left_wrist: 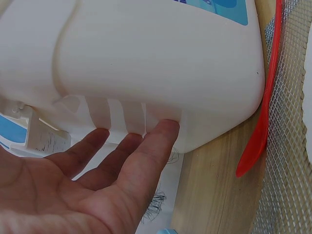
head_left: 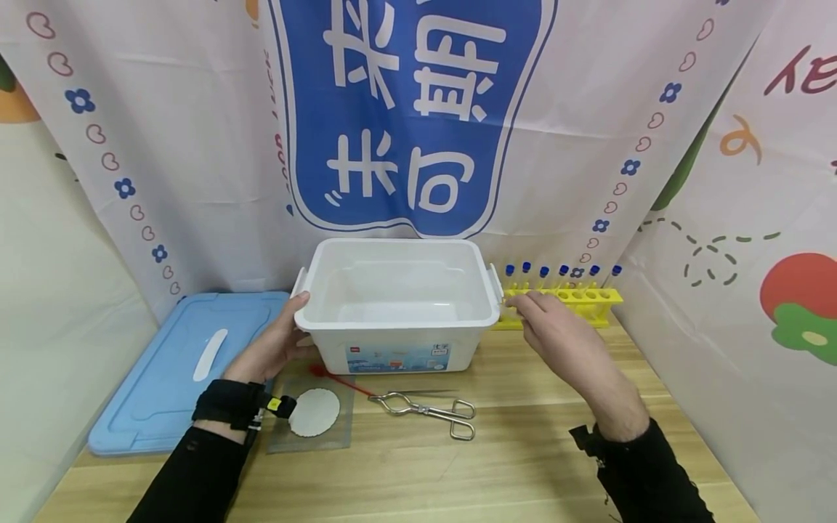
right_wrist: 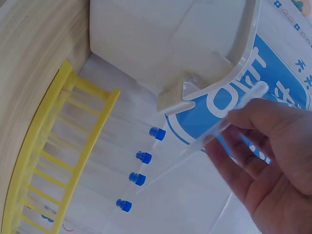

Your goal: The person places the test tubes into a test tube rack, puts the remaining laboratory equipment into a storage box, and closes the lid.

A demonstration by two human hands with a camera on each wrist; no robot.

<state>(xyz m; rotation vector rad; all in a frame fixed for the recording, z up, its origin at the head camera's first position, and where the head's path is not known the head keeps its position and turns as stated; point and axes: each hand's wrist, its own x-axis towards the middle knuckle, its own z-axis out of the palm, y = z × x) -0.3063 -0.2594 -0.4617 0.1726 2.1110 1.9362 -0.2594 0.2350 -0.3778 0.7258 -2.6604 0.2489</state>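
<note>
My left hand [head_left: 277, 341] is at the left end of a white plastic storage bin [head_left: 399, 334], near its rim and handle. In the left wrist view its fairly straight fingers [left_wrist: 156, 144] touch the bin's outer wall. At the bin's right end my right hand [head_left: 556, 338] pinches a clear plastic dropper pipette [right_wrist: 207, 134] between thumb and fingers. The pipette's thin tip slants toward the blue caps [right_wrist: 137, 178] of clear tubes standing in a yellow test tube rack [head_left: 604, 296].
A blue lid [head_left: 163, 356] lies at left. In front of the bin lie wire gauze [head_left: 343, 428] with a white round centre, a red-handled spoon-like tool [head_left: 349, 383], metal crucible tongs [head_left: 421, 411] and a thin rod [head_left: 428, 393]. Printed cloth [head_left: 196, 145] hangs behind.
</note>
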